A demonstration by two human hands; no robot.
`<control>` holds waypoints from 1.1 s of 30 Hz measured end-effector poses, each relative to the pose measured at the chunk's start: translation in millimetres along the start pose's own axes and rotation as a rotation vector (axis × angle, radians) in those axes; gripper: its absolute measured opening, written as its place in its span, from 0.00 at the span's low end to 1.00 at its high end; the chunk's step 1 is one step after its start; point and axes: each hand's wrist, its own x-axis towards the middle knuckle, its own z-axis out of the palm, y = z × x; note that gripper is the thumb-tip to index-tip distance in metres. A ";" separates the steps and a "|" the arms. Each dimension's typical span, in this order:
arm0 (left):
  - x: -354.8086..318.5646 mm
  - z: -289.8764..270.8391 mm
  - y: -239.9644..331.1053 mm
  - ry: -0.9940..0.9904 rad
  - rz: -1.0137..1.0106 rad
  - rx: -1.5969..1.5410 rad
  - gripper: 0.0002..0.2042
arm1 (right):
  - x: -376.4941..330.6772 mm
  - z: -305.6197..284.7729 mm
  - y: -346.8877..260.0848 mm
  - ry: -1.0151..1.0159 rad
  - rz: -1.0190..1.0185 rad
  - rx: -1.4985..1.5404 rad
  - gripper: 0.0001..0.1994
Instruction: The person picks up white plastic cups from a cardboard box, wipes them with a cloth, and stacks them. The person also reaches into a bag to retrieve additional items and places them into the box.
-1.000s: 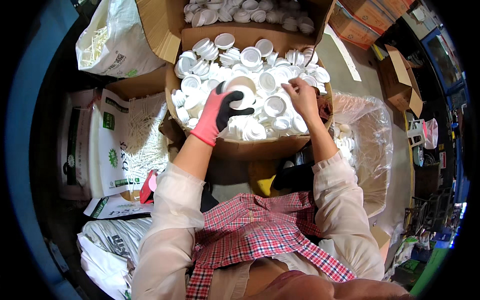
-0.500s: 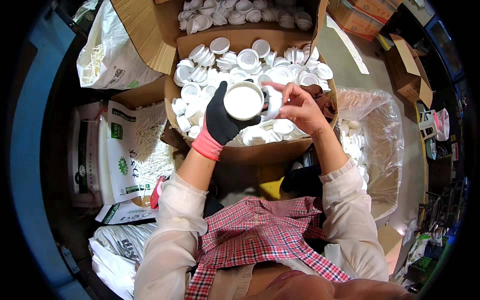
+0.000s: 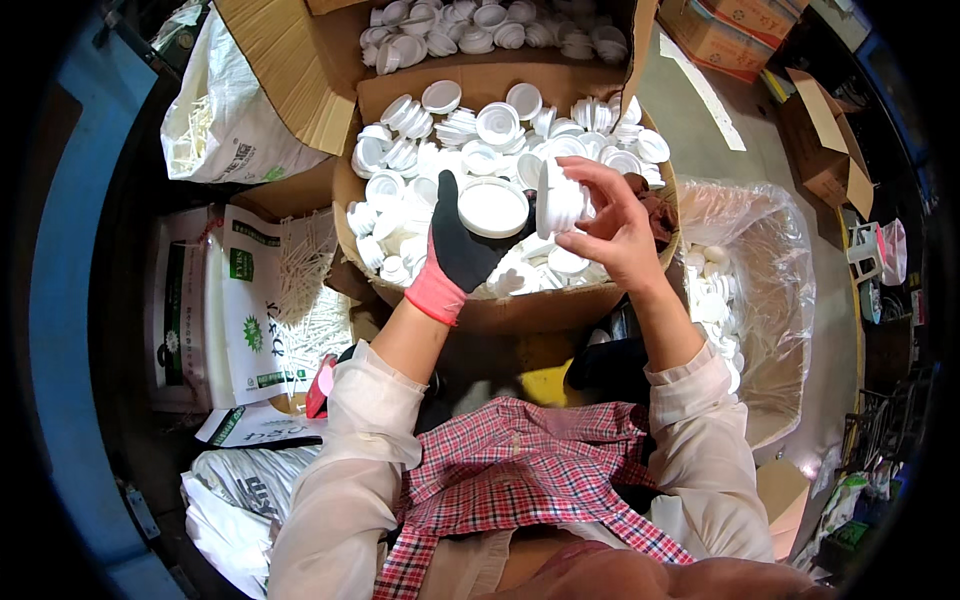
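My left hand point(image 3: 456, 250), in a black and pink glove, is closed around a round white plastic lid point(image 3: 493, 207), its thumb up along the near left edge and its fingers beneath. Just right of it, my bare right hand point(image 3: 627, 228) grips a stepped white plastic cap point(image 3: 562, 200) between thumb and fingers. That cap is turned on edge, its wide flat side facing the lid. Both hands are over a cardboard box point(image 3: 545, 306) heaped with similar white caps point(image 3: 497, 124).
Behind stands another carton section with more caps point(image 3: 475, 38). Thin white sticks point(image 3: 310, 290) lie in a box at left, beside a white sack point(image 3: 240, 130). A plastic-lined box point(image 3: 775, 290) with white pieces stands at right. Brown cloth point(image 3: 655, 210) lies at the box's right edge.
The cap in my right hand has turned so that its wide side faces left, and the fingers have spread around it. My left hand has shifted slightly right and lower with the lid.
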 end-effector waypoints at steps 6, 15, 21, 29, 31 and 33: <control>-8.3 7.4 8.3 -0.103 -0.009 -0.141 0.30 | -4.3 17.3 -3.3 0.098 -0.144 -0.397 0.33; -24.7 19.4 17.6 0.064 0.677 1.532 0.22 | -3.4 37.8 -6.0 0.117 -0.430 -0.838 0.33; -28.4 30.0 18.2 0.014 0.536 0.879 0.26 | -0.9 43.6 -6.3 0.119 -0.446 -0.877 0.33; -23.9 38.9 22.7 -0.165 0.217 -0.165 0.26 | -2.0 46.0 -5.6 0.124 -0.438 -0.882 0.33; -23.1 40.1 22.6 -0.172 0.210 -0.202 0.25 | -2.8 45.6 -5.4 0.131 -0.434 -0.876 0.33; -22.4 43.2 23.0 -0.152 0.206 -0.176 0.26 | -3.6 44.8 -5.8 0.132 -0.425 -0.871 0.33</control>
